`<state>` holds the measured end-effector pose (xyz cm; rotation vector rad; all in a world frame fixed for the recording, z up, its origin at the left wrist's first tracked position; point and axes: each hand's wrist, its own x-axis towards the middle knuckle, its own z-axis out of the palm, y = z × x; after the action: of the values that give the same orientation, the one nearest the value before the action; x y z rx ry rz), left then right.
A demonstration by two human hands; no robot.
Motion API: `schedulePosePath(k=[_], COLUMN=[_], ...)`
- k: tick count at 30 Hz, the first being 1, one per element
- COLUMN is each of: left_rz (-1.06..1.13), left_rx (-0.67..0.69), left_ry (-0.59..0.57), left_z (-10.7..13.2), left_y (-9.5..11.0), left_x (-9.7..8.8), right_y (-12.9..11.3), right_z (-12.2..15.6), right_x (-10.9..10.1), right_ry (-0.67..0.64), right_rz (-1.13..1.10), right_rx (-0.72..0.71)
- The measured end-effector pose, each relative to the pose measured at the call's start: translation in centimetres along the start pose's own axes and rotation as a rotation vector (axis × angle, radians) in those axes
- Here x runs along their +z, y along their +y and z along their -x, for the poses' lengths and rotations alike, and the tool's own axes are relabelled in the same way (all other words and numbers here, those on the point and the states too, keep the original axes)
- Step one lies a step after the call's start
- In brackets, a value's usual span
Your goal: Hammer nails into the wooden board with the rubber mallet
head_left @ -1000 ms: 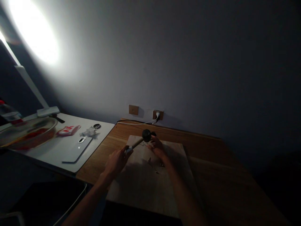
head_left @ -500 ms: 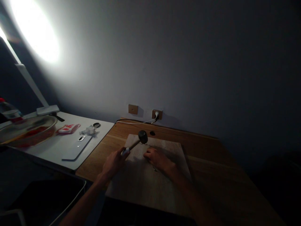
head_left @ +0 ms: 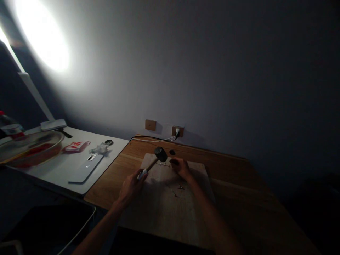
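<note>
Grips a mallet (head_left: 156, 158) in the left hand (head_left: 131, 186), raised over a board (head_left: 162, 216). Rests the right hand (head_left: 181, 167) nearby — grasp unclear — metal bits (head_left: 176, 190) loose, seemingly undriven.

Black mallet head (head_left: 160, 154), pale wooden board (head_left: 164, 209)

— How is it lit?
— Dimly, from one source. A white glare patch (head_left: 42, 40) is blown out on the wall (head_left: 212, 71) at ten o'clock. Brightness fades toward three o'clock, where the wall goes nearly black.
— And lower down?
— The counter (head_left: 239, 191) catches weak light. The left hand (head_left: 131, 187) and right hand (head_left: 182, 167) look murky, and soft shadows fall toward four o'clock on the pale board (head_left: 164, 212). The mallet (head_left: 153, 163) has a head that shows as a dark blob without detail.
— Sharpness?
— Soft and grainy. The tray (head_left: 29, 148) at nine o'clock is smeared and stretched at the edge, and the bottom corners sink into black.
</note>
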<state>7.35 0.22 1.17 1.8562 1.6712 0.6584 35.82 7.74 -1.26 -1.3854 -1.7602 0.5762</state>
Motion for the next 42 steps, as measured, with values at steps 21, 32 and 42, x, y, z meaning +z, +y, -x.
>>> schedulePosePath(k=[21,32,42], left_rz=[-0.048,-0.139,-0.165], left_rx=[-0.058,-0.072,-0.048], left_ry=[-0.037,-0.048,-0.046], left_z=[0.3,0.7,0.6], left_y=[1.1,2.4,1.9], left_x=[-0.5,-1.0,-0.6], right_y=[0.3,1.6,1.4], right_z=[0.4,0.4,0.7], right_x=[1.1,1.7,1.7], right_ry=[0.037,0.064,0.076], right_rz=[0.121,0.141,0.156], right_rx=[-0.013,-0.025,-0.031])
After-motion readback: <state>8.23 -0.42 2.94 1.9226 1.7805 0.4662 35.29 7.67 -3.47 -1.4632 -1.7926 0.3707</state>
